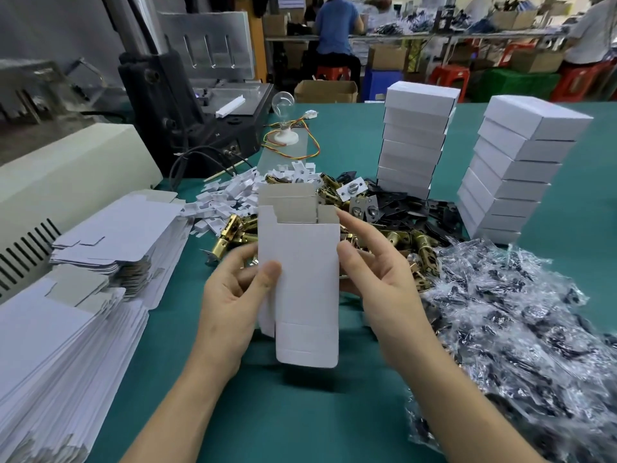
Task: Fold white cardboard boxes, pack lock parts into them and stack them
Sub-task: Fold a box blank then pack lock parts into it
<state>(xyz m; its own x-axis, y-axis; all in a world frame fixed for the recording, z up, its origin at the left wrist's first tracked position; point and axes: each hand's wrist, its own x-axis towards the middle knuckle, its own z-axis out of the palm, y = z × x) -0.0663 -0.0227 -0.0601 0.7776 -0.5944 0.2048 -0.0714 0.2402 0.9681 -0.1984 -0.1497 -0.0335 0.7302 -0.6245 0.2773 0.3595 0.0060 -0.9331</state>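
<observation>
While the box blank (305, 279) is held upright btwn both hands, clear of the table (300, 412), it looks only part-opened: grey inside shows at the top, w/ the top flaps standing up and the bottom tab hanging straight.

The left hand (230, 295) pinches it, thumb (268, 272) flat on the front panel and fingers behind. The right hand (377, 279) has its thumb clamped on the right edge and its index finger (354, 222) out straight, tip at the top-right flap. Whether its other fingers back the panel is hard to tell; prob. yes.

Step in hand, I'd say: square the sleeve, then close one end.
- Push the two side edges toward each other so the creases pop evenly; don't crush the front panel.
- Fold the small side flaps in first, then the tuck tab.
- Keep the left grip low so the top is free.

Brass latches (420, 242) lie just beyond the right hand, bagged screws (500, 312) to its right, and black plates (417, 205) further out. Flat blanks (123, 235) sit left of the left hand. Finished stacks (414, 142) stand well beyond both hands.
</observation>
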